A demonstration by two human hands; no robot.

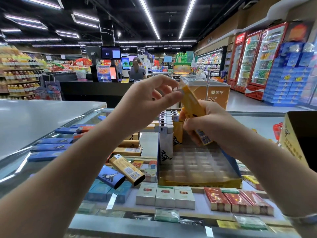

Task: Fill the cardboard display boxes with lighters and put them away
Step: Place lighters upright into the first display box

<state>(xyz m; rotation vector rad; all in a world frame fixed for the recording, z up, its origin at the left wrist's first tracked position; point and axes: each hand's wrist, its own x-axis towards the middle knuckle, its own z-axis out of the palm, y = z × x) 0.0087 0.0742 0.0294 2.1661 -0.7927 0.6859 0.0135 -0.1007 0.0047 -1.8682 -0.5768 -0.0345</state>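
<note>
A cardboard display box [202, 181] with a clear slotted tray sits on the glass counter; white and yellow lighters [165, 134] stand in rows at its back left. My right hand [211, 121] grips a bundle of yellow lighters [193, 103] above the box. My left hand [151, 98] pinches the top of one yellow lighter in that bundle with thumb and forefinger. Loose blue lighters [51, 146] and yellow lighters [127, 170] lie on the glass to the left.
The glass counter [120, 225] shows cigarette packs [165, 196] beneath. Another open yellow cardboard box [295, 140] stands at the right edge. A grey countertop [34, 115] lies to the left. Beyond are a chest freezer, a checkout with a person, and drink fridges.
</note>
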